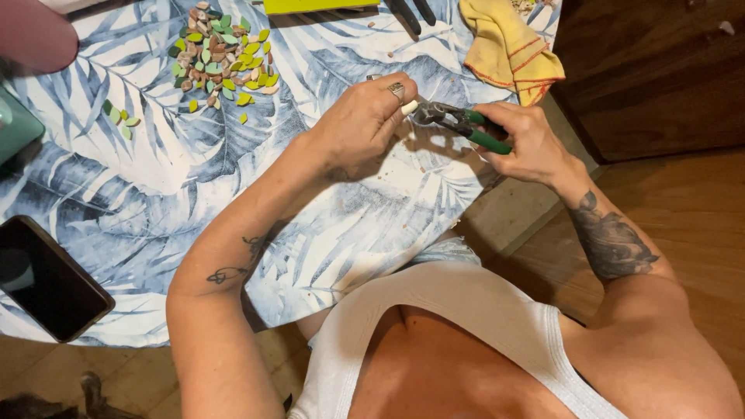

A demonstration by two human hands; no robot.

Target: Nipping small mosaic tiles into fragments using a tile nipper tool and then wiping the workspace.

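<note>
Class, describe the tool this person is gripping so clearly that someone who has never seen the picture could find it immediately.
Start at the round table covered in a blue-and-white leaf-print cloth, then move to its right edge, where the two hands meet. The right hand grips the green-handled nippers, whose metal jaws point at a small pale piece pinched in the left hand. They are the only green-handled tool; the other handles at the top edge are dark.

green-handled nippers [458,124], blue leaf-print tablecloth [365,225]
</note>
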